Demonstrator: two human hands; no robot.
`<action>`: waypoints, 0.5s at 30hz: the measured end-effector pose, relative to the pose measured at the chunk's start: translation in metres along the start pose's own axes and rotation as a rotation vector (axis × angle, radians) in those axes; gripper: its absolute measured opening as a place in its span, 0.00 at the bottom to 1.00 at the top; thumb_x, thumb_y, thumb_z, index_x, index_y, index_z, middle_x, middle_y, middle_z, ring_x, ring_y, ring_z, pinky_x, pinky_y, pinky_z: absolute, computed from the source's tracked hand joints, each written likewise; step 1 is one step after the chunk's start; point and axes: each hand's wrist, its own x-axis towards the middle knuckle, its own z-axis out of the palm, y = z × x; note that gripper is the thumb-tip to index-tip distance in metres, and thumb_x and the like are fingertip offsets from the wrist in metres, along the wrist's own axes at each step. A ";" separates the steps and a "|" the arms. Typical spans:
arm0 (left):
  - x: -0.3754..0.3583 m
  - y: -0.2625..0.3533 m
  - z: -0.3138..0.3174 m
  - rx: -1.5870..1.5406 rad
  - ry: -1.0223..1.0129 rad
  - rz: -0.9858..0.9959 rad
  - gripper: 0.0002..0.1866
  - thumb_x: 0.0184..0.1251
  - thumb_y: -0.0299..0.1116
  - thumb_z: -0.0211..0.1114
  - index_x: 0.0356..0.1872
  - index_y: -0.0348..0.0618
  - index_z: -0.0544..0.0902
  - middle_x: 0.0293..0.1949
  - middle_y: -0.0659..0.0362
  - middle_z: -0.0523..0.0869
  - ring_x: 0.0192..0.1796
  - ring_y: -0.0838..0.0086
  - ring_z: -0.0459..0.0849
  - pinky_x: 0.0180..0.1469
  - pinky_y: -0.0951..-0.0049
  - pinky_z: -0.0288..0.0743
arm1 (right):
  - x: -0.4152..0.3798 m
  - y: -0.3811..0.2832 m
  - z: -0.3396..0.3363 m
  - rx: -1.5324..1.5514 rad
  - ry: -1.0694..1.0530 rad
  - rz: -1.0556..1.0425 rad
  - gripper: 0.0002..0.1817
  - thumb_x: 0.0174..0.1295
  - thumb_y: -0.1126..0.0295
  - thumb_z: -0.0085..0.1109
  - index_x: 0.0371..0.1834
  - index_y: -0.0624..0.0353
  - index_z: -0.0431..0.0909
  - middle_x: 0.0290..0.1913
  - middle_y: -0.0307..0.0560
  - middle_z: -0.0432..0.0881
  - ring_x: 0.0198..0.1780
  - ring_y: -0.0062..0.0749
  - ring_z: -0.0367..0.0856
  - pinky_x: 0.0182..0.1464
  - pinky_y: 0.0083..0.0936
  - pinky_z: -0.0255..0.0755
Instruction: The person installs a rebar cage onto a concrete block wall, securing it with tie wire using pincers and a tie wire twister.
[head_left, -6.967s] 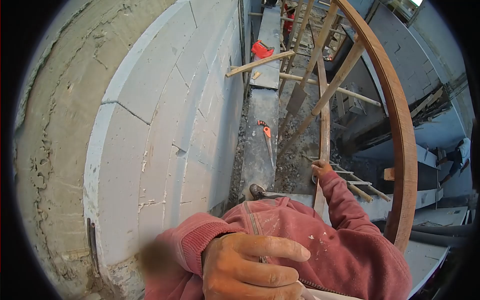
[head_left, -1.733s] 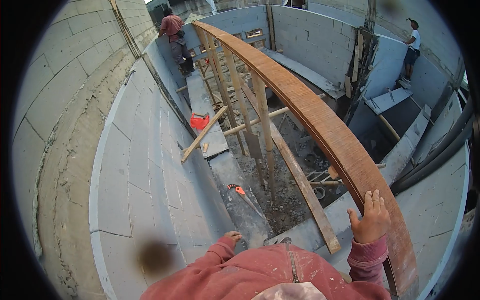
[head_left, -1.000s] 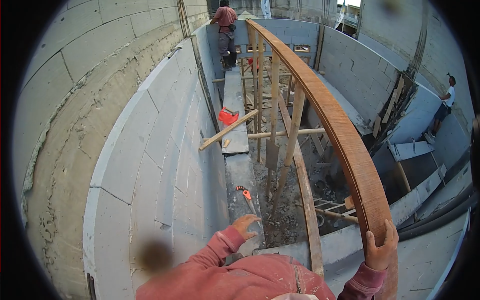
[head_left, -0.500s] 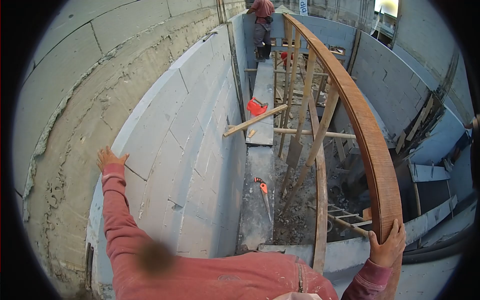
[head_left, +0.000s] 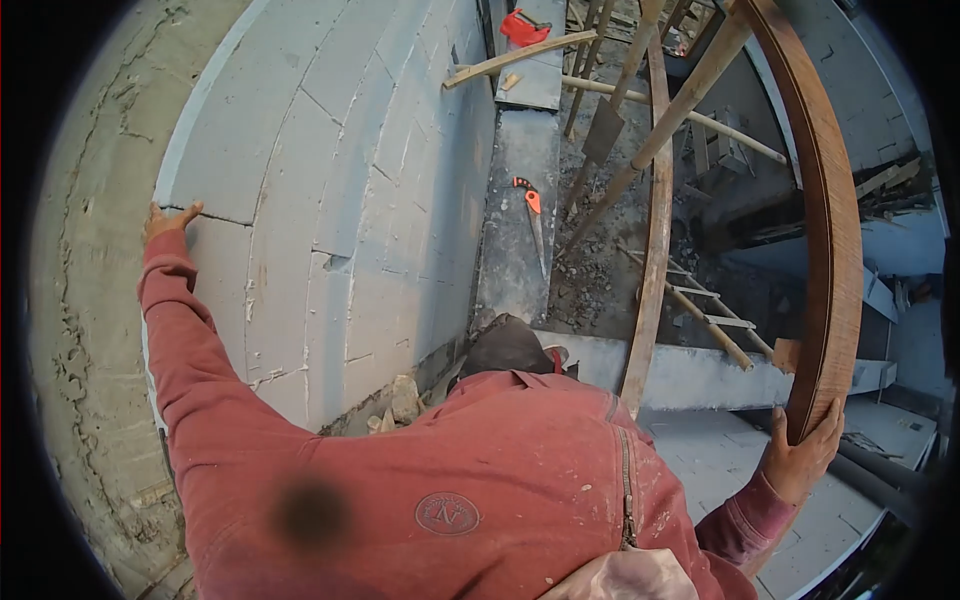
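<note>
My left hand (head_left: 172,222) rests on the top edge of the grey block wall (head_left: 290,190), its thumb spread apart from the fingers. On the other side, my right hand (head_left: 800,458) grips the near end of a long brown wooden beam (head_left: 833,210), thumb on one side and fingers on the other. The beam runs away from me and looks bowed through the lens. Between my arms, below, a handsaw (head_left: 535,225) with an orange and black handle lies on the grey walkway (head_left: 518,150).
A wooden batten (head_left: 520,58) lies slanted across the walkway near a red object (head_left: 524,28). Wooden poles (head_left: 660,130) stand beside the beam. A ladder (head_left: 705,310) and rubble (head_left: 590,285) are lower down. Rough concrete (head_left: 90,300) borders the wall's left.
My view has tilted down, so the saw and walkway sit higher and the person at the far end is out of sight. Both hands keep their places on the wall and beam.
</note>
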 end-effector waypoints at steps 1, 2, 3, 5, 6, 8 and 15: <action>0.001 -0.001 0.003 0.009 0.011 0.019 0.56 0.37 0.59 0.73 0.67 0.38 0.58 0.65 0.46 0.65 0.68 0.54 0.61 0.67 0.59 0.57 | 0.001 -0.003 -0.001 -0.020 -0.006 0.014 0.47 0.45 0.49 0.68 0.68 0.54 0.56 0.65 0.56 0.62 0.65 0.51 0.60 0.64 0.43 0.58; 0.001 -0.004 0.005 0.018 0.025 0.038 0.56 0.37 0.59 0.72 0.67 0.38 0.59 0.65 0.45 0.65 0.68 0.54 0.61 0.67 0.60 0.57 | 0.001 -0.006 -0.002 -0.038 -0.012 0.030 0.47 0.45 0.49 0.69 0.68 0.54 0.57 0.64 0.57 0.62 0.65 0.52 0.60 0.64 0.44 0.58; 0.001 -0.006 0.006 0.026 0.042 0.057 0.56 0.37 0.59 0.72 0.67 0.38 0.59 0.65 0.45 0.65 0.68 0.54 0.61 0.67 0.60 0.58 | 0.002 -0.009 -0.005 -0.037 -0.026 0.027 0.46 0.46 0.50 0.69 0.67 0.56 0.57 0.64 0.57 0.62 0.65 0.51 0.60 0.64 0.43 0.58; -0.004 -0.004 0.004 0.047 0.076 0.073 0.55 0.38 0.59 0.72 0.67 0.39 0.60 0.65 0.46 0.66 0.67 0.55 0.62 0.67 0.61 0.58 | 0.006 -0.016 -0.010 -0.026 -0.047 0.025 0.45 0.47 0.51 0.69 0.66 0.58 0.59 0.63 0.57 0.63 0.65 0.50 0.61 0.64 0.42 0.58; -0.010 -0.002 0.002 0.059 0.093 0.079 0.54 0.39 0.59 0.71 0.67 0.39 0.60 0.65 0.46 0.66 0.67 0.55 0.62 0.67 0.62 0.58 | 0.010 -0.016 -0.013 0.100 -0.076 0.046 0.43 0.48 0.52 0.69 0.65 0.59 0.60 0.63 0.57 0.63 0.65 0.49 0.61 0.64 0.41 0.58; -0.019 0.006 -0.005 0.076 0.096 0.049 0.52 0.40 0.59 0.71 0.66 0.40 0.61 0.65 0.48 0.66 0.67 0.58 0.63 0.66 0.61 0.59 | 0.022 -0.027 -0.023 0.355 -0.141 0.090 0.40 0.50 0.54 0.68 0.63 0.61 0.63 0.63 0.57 0.64 0.65 0.48 0.61 0.64 0.39 0.57; -0.054 0.049 -0.039 0.121 0.122 -0.106 0.48 0.42 0.60 0.68 0.66 0.48 0.64 0.65 0.55 0.68 0.66 0.64 0.65 0.64 0.63 0.63 | 0.079 -0.196 0.014 0.891 -0.264 -0.419 0.31 0.51 0.61 0.66 0.56 0.66 0.69 0.58 0.59 0.70 0.61 0.49 0.67 0.62 0.37 0.59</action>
